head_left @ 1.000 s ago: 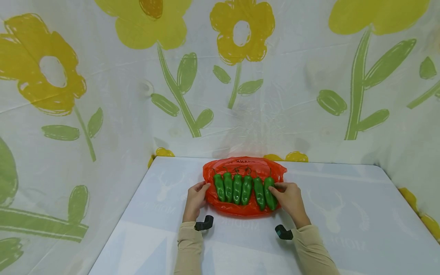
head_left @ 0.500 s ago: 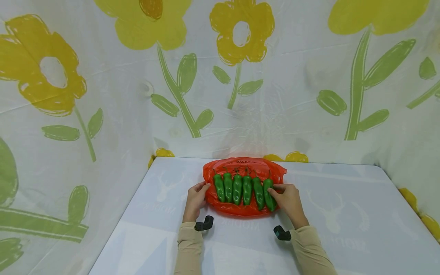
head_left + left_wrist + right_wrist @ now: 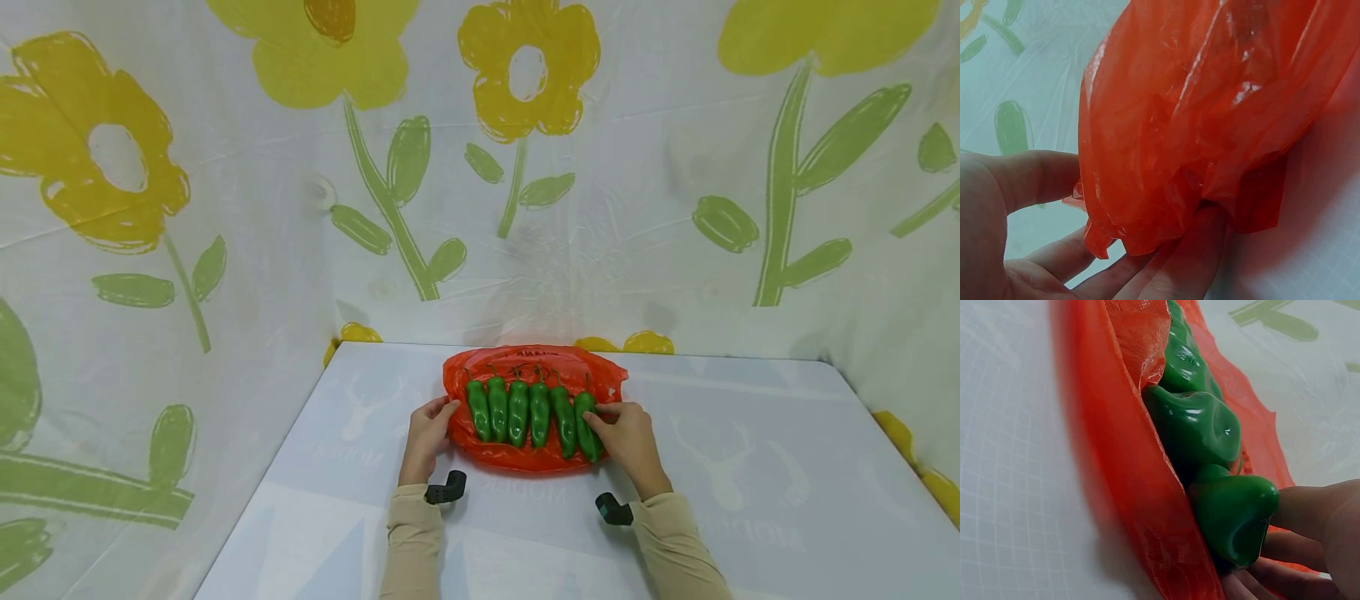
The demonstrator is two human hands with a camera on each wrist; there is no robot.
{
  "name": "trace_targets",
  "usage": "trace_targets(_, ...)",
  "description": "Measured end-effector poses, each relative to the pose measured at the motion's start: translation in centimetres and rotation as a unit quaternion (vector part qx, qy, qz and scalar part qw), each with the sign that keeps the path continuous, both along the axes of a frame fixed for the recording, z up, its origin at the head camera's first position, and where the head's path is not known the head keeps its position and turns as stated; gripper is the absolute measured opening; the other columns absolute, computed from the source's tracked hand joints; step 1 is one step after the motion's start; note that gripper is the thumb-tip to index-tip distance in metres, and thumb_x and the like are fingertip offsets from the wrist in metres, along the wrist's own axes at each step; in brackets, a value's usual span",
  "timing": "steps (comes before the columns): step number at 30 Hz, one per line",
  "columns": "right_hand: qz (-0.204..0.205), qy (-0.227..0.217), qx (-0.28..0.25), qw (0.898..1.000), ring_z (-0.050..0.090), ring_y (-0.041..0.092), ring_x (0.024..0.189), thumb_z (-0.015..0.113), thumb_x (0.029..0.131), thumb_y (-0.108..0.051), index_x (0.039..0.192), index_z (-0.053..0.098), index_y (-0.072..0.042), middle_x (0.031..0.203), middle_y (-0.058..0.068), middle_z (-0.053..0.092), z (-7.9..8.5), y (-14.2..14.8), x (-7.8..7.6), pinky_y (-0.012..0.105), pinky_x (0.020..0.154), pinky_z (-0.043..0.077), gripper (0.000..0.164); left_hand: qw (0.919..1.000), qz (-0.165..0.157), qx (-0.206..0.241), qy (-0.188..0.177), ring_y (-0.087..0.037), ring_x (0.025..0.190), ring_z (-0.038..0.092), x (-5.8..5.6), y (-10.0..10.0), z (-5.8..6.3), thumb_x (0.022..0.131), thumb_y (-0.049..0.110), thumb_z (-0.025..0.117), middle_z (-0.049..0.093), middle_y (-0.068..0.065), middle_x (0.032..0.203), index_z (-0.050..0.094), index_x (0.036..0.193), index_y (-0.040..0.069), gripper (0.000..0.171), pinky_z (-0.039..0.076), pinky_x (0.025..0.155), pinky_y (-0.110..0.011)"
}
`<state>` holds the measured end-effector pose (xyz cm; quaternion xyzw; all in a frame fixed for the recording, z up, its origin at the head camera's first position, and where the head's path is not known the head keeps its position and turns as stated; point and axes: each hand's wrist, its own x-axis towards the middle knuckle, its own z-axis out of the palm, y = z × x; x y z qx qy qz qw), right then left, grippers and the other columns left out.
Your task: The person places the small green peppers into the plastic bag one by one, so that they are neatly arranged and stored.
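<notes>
A red plastic bag (image 3: 495, 457) lies spread on the table with a row of several glossy green chili peppers (image 3: 518, 414) on it, side by side, stems pointing away. At the row's right end my right hand (image 3: 628, 433) holds the last green chili pepper (image 3: 587, 427) between thumb and fingers; the right wrist view shows this pepper (image 3: 1235, 512) from its tip. On the opposite side my left hand (image 3: 427, 432) pinches the bag's left edge. In the left wrist view, crumpled red plastic (image 3: 1179, 137) sits between thumb and fingers, hiding some fingertips.
The pale table (image 3: 735, 500) has faint deer prints and lettering. Behind it hangs a white curtain (image 3: 630, 250) with yellow flowers, which also runs along both sides. Black wrist cameras (image 3: 447, 487) stick out from the sleeves.
My right hand has shifted slightly left with the last pepper. The wider gap toward the right of the row has narrowed. My left hand stays at the bag's edge.
</notes>
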<state>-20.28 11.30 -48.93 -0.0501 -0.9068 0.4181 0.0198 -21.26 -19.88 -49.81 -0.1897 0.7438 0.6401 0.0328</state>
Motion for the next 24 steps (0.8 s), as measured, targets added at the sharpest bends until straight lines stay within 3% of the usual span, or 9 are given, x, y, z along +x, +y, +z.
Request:
trace_targets(8,0.004,0.017,0.002,1.000,0.070,0.028,0.087,0.076,0.093,-0.018,0.117,0.072,0.012,0.111,0.029,0.075,0.1,-0.2,0.2,0.037,0.072,0.063,0.039,1.0000,-0.002,0.002,-0.002,-0.021,0.104,0.064,0.1,0.0,0.2,0.102,0.034,0.061,0.064,-0.021,0.138,0.060,0.142,0.003,0.051,0.059,0.080,-0.029)
trace_targets(14,0.003,0.032,0.018,0.999,0.068,0.028,0.087,0.077,0.092,-0.018,0.116,0.072,0.012,0.109,0.029,0.075,-0.2,-0.3,0.3,0.038,0.072,0.061,0.039,0.9998,-0.008,-0.018,-0.004,-0.026,0.113,0.064,0.1,-0.3,0.2,0.102,0.037,0.060,0.061,-0.021,0.143,0.059,0.144,0.004,0.053,0.060,0.085,-0.034)
trace_targets(20,-0.003,0.027,0.029,0.999,0.068,0.032,0.095,0.077,0.093,-0.021,0.117,0.072,0.011,0.113,0.028,0.074,-0.1,-0.5,0.5,0.045,0.081,0.062,0.041,0.9996,-0.002,-0.027,0.001,-0.033,0.117,0.067,0.2,-0.8,0.8,0.102,0.036,0.061,0.059,-0.026,0.144,0.051,0.150,0.006,0.057,0.063,0.089,-0.041)
trace_targets(24,0.002,0.021,0.030,0.999,0.067,0.036,0.101,0.075,0.095,-0.023,0.119,0.071,0.011,0.116,0.029,0.073,0.6,-0.4,0.9,0.049,0.087,0.061,0.042,0.9992,0.007,-0.040,0.003,-0.036,0.120,0.066,0.4,-1.4,1.4,0.103,0.035,0.059,0.056,-0.026,0.147,0.047,0.153,0.006,0.059,0.058,0.101,-0.048)
